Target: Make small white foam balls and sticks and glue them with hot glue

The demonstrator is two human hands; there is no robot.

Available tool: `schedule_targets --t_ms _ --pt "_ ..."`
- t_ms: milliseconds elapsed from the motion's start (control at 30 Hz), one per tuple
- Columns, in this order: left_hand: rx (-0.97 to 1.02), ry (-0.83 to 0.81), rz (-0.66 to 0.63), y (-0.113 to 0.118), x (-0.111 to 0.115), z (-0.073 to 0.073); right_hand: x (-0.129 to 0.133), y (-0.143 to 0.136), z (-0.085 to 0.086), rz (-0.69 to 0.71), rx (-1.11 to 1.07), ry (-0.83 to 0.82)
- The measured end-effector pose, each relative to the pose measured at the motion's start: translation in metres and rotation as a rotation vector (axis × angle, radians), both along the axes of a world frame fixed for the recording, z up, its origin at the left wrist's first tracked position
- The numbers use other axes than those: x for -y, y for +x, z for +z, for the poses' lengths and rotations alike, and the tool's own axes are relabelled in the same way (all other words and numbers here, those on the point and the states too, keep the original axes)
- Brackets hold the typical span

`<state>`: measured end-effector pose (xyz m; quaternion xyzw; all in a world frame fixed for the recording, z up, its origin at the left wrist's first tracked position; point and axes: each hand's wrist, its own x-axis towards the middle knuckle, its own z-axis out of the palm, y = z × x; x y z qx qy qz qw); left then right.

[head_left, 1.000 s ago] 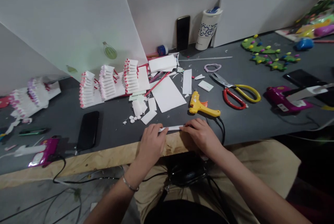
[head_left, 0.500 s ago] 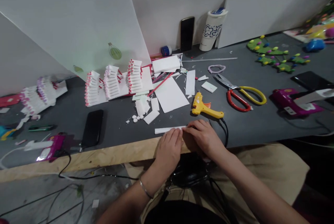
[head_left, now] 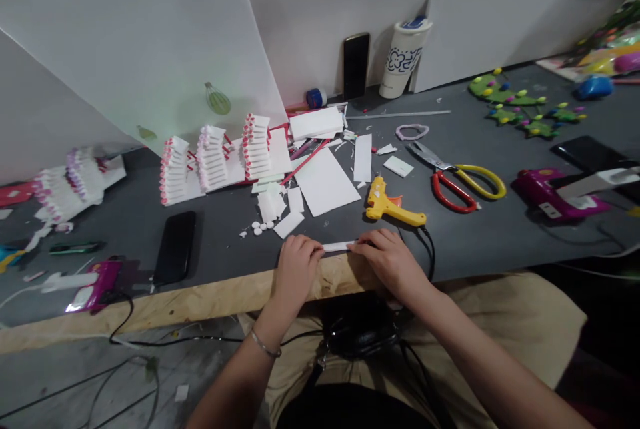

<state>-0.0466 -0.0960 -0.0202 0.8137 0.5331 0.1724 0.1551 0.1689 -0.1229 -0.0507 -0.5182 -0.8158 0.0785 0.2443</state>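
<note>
Both hands on a white paper strip at the near edge of the tabletop

Head view: left hand has thumb and fingers closed on the left end of the white strip, fingers bunched together. Right hand has thumb and fingers closed on the right end, fingers curled and close together. Strip lies roughly parallel to the near edge of the dark gray tabletop, just beside its bare wood border. Yellow glue gun on its side just beyond the right hand, black cord running toward the near edge. Scissors with one red and one yellow handle, blades open, farther right. White sheet beyond the strip, small white discs and cut pieces to its left. Black phone flat near the near edge, left of the left hand. Three fanned rows of white sticks with pink and purple tips toward the far edge, left of the sheet. At the far edge, upright phone and white patterned cup by the wall panel
</note>
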Motion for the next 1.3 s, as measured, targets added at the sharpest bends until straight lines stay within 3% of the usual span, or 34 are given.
schedule_targets --t_ms 133,400,700,800,867,933,1033,1100,1300 --pt "-0.054 -0.094 0.063 -0.002 -0.003 0.005 0.0 0.001 -0.001 0.002 -0.006 0.008" --pt "-0.132 -0.127 0.132 -0.007 -0.005 0.011 0.0 0.001 0.0 0.003 -0.007 -0.024" --pt "-0.138 -0.092 0.188 -0.024 -0.004 0.007 0.0 0.0 -0.001 0.009 -0.024 -0.009" --pt "-0.079 0.033 0.207 -0.027 0.001 0.003 -0.001 0.0 -0.002 0.008 -0.029 0.012" --pt "-0.018 0.192 0.151 -0.025 0.007 0.001 -0.001 0.0 -0.002 0.009 -0.024 0.015" --pt "0.046 0.349 -0.009 -0.017 0.014 -0.002 -0.001 0.0 -0.001 0.01 -0.029 0.014" --pt "0.018 0.371 -0.279 -0.001 0.021 -0.008 0.0 0.0 0.001 0.022 -0.036 0.01" --pt "-0.012 0.342 -0.321 0.007 0.023 -0.012 0.0 -0.001 0.0 0.019 -0.03 0.015" --pt "-0.07 0.249 -0.264 0.009 0.022 -0.023 -0.003 -0.001 -0.004 0.017 -0.05 0.045"
